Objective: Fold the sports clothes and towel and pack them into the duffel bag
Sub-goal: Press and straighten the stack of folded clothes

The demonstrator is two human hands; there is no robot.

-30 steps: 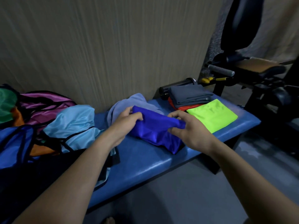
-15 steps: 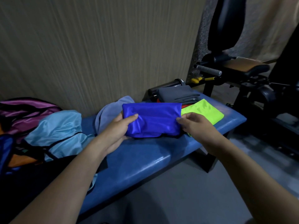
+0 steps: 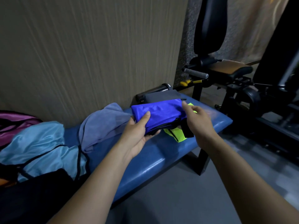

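Observation:
A folded shiny blue garment (image 3: 161, 113) is lifted just above the blue padded bench (image 3: 153, 159). My left hand (image 3: 137, 133) grips its left end, thumb on top and fingers beneath. My right hand (image 3: 199, 122) pinches its right end; a black strap hangs below that hand. Under the blue garment lie a neon green folded piece (image 3: 177, 135) and a grey folded stack (image 3: 161, 97). A lavender-blue towel (image 3: 103, 125) sits crumpled to the left, against the wall. A light blue garment (image 3: 37, 143) with black cords lies further left.
A purple bag (image 3: 14, 120) and a dark bag-like mass (image 3: 32, 191) fill the bench's left end. A black roller lies behind the grey stack. A black gym machine (image 3: 234, 75) stands close to the right. Grey floor runs in front.
The blue garment has been raised off the bench and carried right, over the green and grey pieces. My left hand now cups it from beneath.

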